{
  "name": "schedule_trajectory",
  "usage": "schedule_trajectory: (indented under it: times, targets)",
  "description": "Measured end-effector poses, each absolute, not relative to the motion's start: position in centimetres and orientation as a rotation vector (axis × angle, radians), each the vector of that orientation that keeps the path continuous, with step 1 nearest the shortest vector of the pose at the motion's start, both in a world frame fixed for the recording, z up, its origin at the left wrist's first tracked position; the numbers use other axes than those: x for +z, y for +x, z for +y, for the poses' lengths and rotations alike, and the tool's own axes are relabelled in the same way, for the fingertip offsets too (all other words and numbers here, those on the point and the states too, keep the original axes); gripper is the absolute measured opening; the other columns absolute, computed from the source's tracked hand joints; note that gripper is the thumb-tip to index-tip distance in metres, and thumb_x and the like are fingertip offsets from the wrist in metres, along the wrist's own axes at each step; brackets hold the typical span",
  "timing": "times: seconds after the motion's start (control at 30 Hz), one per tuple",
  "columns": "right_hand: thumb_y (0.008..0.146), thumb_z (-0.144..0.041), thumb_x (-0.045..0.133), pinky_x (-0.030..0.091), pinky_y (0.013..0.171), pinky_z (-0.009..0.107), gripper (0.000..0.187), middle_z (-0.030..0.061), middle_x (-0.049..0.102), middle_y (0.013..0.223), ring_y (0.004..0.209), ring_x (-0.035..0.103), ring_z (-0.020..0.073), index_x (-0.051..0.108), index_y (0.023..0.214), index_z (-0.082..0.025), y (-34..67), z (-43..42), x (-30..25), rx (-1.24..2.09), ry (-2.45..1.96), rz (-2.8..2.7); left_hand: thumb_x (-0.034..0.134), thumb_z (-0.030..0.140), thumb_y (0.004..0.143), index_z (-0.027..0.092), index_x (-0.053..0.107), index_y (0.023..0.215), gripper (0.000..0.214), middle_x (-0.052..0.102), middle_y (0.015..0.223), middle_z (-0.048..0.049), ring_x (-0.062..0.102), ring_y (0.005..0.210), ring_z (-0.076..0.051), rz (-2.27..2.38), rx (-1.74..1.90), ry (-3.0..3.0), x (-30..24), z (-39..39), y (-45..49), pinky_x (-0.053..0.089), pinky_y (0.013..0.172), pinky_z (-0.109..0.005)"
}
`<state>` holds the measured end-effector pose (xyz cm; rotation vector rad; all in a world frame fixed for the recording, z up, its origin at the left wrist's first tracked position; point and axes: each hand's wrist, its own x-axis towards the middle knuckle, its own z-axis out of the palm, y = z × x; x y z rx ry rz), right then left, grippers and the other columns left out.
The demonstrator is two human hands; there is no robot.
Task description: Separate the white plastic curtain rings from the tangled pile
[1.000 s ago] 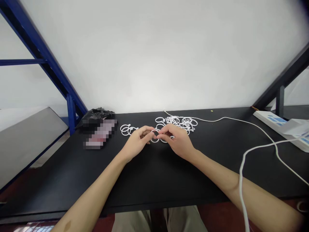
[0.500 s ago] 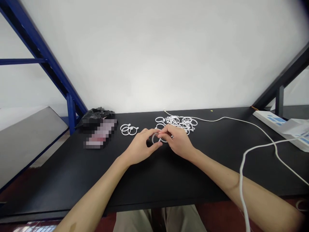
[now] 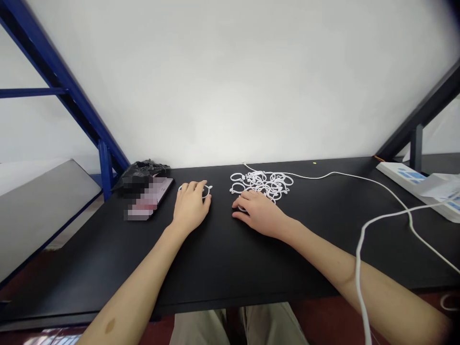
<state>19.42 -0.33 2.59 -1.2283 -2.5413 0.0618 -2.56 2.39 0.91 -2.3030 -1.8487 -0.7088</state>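
Observation:
My left hand (image 3: 190, 205) lies over a small group of white curtain rings on the black table, fingers stretched out and thumb apart. One white curtain ring (image 3: 206, 192) shows beside its forefinger; the other rings there are mostly covered. My right hand (image 3: 257, 211) is at the near edge of a tangled pile of white curtain rings (image 3: 264, 182). Its fingers curl around a single ring, partly visible between thumb and forefinger. Small knobs stick out from the rings.
A black plastic bag (image 3: 143, 168) and a partly blurred pink box-like item (image 3: 163, 187) lie at left. A white cable (image 3: 334, 173) crosses the right side, one loop passing over my right forearm. A white-and-blue box (image 3: 406, 177) with papers sits far right. Behind stands a white wall.
My hands were together at a ring in the middle. Now they are apart: the left has moved left onto the small ring group, and the right stays by the pile, slightly lower.

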Motion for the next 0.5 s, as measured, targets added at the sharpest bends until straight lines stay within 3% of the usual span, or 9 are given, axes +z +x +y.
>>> schedule_trajectory:
  times: [0.1,0.3,0.4,0.5]
  targets:
    - [0.095,-0.018,0.052,0.044,0.084,0.037,0.014,0.0056,0.066,0.095,0.091,0.060,0.0212,0.065,0.093,-0.018,19.5,-0.2,2.6,0.065,-1.244,-2.577,0.047,0.030,0.091,0.014,0.056,0.132,0.045,0.062,0.122,-0.0133,0.050,0.111,-0.034,-1.889,-0.592,-2.243,0.6,2.6,-2.9,0.043,0.093,-0.048]
    - [0.097,-0.016,0.047,0.044,0.082,0.035,0.017,0.0066,0.064,0.095,0.088,0.061,0.0196,0.064,0.102,-0.017,19.4,-0.3,2.5,-0.054,-1.149,-2.470,0.047,0.033,0.091,0.015,0.057,0.132,0.046,0.059,0.126,-0.0154,0.047,0.115,-0.036,-1.940,-0.569,-2.200,0.6,2.5,-2.8,0.043,0.092,-0.050]
    - [0.098,-0.016,0.043,0.046,0.080,0.034,0.021,0.0077,0.062,0.095,0.085,0.059,0.0189,0.063,0.106,-0.016,19.3,-0.5,2.8,-0.118,-1.073,-2.377,0.053,0.033,0.088,0.017,0.054,0.135,0.050,0.055,0.131,-0.0149,0.045,0.117,-0.035,-1.868,-0.718,-2.249,1.0,2.2,-2.6,0.041,0.096,-0.052]
    - [0.099,-0.018,0.042,0.047,0.077,0.033,0.023,0.0088,0.061,0.096,0.085,0.059,0.0188,0.062,0.109,-0.016,19.2,-0.7,3.1,-0.106,-1.001,-2.339,0.054,0.030,0.090,0.023,0.045,0.141,0.052,0.053,0.135,-0.0105,0.045,0.122,-0.029,-1.572,-0.965,-2.548,1.5,1.5,-2.1,0.040,0.102,-0.047]
